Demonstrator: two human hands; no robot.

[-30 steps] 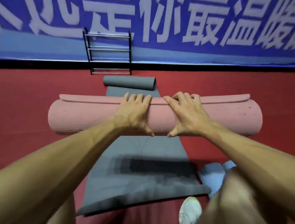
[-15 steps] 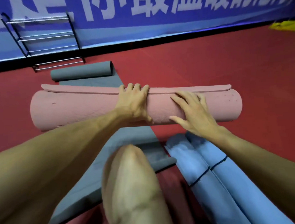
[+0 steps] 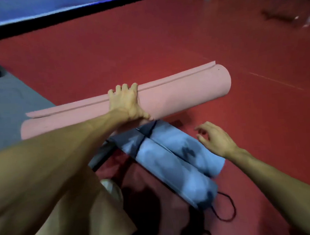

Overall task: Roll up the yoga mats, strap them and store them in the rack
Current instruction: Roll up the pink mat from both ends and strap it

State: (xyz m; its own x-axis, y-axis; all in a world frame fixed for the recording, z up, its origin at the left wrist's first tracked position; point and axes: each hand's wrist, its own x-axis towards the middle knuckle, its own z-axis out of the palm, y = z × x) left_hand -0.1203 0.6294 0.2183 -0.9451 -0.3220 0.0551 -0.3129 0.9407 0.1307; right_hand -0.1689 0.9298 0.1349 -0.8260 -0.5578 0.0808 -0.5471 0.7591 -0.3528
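pressing down on the loose flap (image 3: pixel 175 76) stops the pink roll (image 3: pixel 185 96) springing open before strapping, i judge. its left end is by the grey mat (image 3: pixel 13 102); my left hand (image 3: pixel 126 102) grips its middle, fingers curled over the flap. nearer, right of the blue rolls (image 3: pixel 170 157), my right hand (image 3: pixel 217 141) hovers spread, empty.

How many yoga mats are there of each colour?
pink rolled foam yoga mat: 1
light blue rolled foam yoga mats, side by side: 2
grey flat foam yoga mat: 1
Total: 4
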